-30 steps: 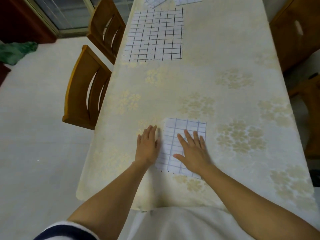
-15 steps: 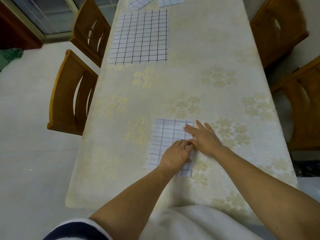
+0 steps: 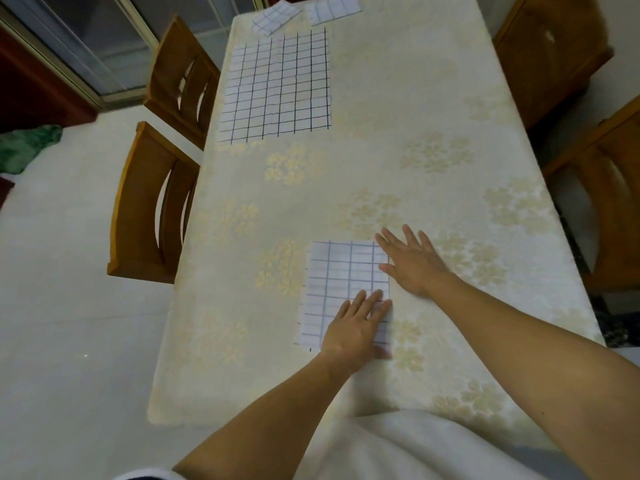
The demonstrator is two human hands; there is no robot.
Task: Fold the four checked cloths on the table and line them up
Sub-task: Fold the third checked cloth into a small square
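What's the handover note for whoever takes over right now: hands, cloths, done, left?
Left hand: open, flat on the near cloth, at its near right corner.
Right hand: open, flat at that cloth's right edge, mostly on the table.
Done: near cloth is folded small. Small cloth and second small cloth lie at the far edge, apparently folded, askew.
Left: large cloth lies spread out, far left; fold it, then line up all four.

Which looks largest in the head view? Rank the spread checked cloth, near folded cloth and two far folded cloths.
1. spread checked cloth
2. near folded cloth
3. far left folded cloth and far right folded cloth: alike, distant, right one cropped; unranked.
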